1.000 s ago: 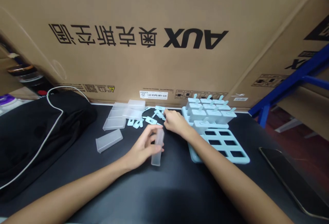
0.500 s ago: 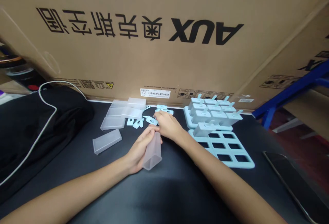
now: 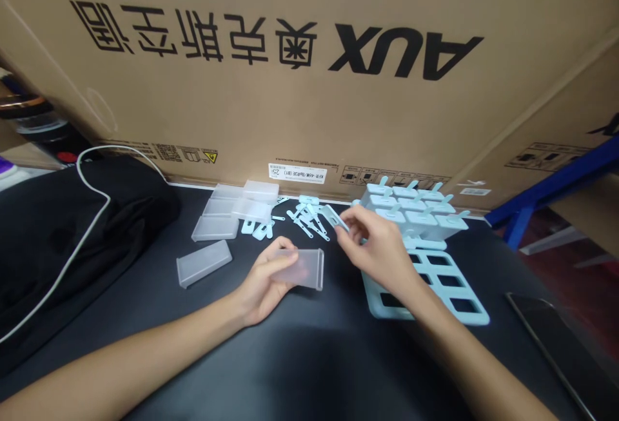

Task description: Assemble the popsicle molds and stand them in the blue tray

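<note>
My left hand [image 3: 265,285] is wrapped round a clear plastic popsicle mould [image 3: 308,269], held sideways with its rimmed end facing right. My right hand [image 3: 380,247] pinches a light blue slotted mould lid [image 3: 333,216] between thumb and fingers, apart from the mould. Beyond the hands lies a pile of light blue popsicle sticks [image 3: 308,222]. More blue lids [image 3: 261,230] are left of that pile. Several frosted moulds [image 3: 215,227] lie at the back left, and one single mould [image 3: 204,263] is nearer me.
On the right, several moulds with lids and sticks [image 3: 411,205] stand grouped behind a light blue frame with rectangular holes [image 3: 476,318]. A phone [image 3: 556,343] is at the right edge. A large cardboard box [image 3: 242,111] walls the back; black cloth [image 3: 97,227] and a white cable lie left.
The mould in my left hand has turned from pointing at me to pointing right. My right hand has lifted the lid and moved right, away from the mould.
</note>
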Motion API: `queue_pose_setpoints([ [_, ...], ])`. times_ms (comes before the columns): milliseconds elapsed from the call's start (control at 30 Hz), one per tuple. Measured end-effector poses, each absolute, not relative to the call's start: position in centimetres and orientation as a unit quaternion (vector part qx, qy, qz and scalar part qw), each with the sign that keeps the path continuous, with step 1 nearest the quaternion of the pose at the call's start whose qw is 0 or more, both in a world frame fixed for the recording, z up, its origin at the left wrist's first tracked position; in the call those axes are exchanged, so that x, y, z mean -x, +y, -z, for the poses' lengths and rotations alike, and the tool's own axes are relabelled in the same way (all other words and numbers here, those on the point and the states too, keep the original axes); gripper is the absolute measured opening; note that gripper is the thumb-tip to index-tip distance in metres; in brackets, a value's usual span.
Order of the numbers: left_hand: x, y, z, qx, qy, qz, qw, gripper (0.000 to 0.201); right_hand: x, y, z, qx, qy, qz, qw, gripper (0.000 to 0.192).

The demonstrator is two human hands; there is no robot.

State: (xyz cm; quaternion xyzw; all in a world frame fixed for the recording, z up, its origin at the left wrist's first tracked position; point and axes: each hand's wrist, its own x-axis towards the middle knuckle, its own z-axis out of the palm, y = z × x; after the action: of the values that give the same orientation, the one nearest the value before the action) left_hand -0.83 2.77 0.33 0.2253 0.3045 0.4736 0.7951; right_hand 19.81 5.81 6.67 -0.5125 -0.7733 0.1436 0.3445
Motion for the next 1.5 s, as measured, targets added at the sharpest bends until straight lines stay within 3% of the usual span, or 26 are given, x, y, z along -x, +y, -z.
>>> queue_pose_setpoints([
  [400, 0.2, 2.3, -0.2, -0.291, 0.365, -0.524, 0.712, 0.038, -18.2, 0.5, -2.2, 0.519, -0.794, -0.181, 0.26, 0.031],
  [667, 0.6, 1.7, 0.5, -0.516, 0.398, -0.488, 0.58, 0.033, -18.2, -0.4, -1.4, 0.533, -0.75, -0.352, 0.173, 0.072],
  [800, 0.8, 1.5, 0.5, -0.604, 0.369, -0.416, 0.572, 0.018, -18.0, -0.8, -2.1, 0.522, -0.722, -0.41, 0.197, 0.073],
  [1067, 0.5, 0.9, 0.5, -0.642, 0.332, -0.404, 0.561, 0.022, -17.1, -1.4, -3.4, 0.522, -0.673, -0.483, 0.205, 0.068],
  [1233, 0.8, 0.2, 0.4, -0.694, 0.316, -0.42, 0.491, 0.026, -16.9, -1.8, -3.7, 0.498, -0.711, -0.445, 0.219, 0.056],
  [1500, 0.9, -0.7, -0.8, -0.821, 0.257, -0.432, 0.27, 0.053, -16.6, -2.0, -2.6, 0.416, -0.758, -0.422, 0.273, 0.075],
])
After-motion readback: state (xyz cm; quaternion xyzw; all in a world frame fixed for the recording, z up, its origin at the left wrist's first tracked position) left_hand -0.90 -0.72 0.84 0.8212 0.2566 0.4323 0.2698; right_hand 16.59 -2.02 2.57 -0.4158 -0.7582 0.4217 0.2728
